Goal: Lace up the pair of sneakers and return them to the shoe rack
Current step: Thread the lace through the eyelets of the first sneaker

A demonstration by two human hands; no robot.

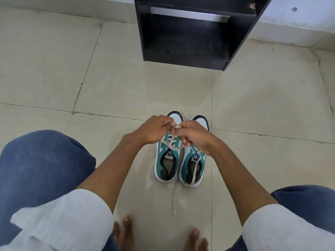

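Two teal-and-white sneakers stand side by side on the floor, toes pointing away from me. My left hand (155, 130) and my right hand (194, 135) meet above the left sneaker (165, 160), both pinching its cream lace (171, 142) near the upper eyelets. The right sneaker (192, 165) has a loose lace (195, 169) running back over its heel, with one end trailing on the tiles toward me. The black shoe rack (190, 31) stands open beyond the shoes, against the wall.
Beige floor tiles (126, 87) lie all around. My knees in blue trousers sit at the left and right, with bare feet at the bottom edge. A white wall base runs along the far side.
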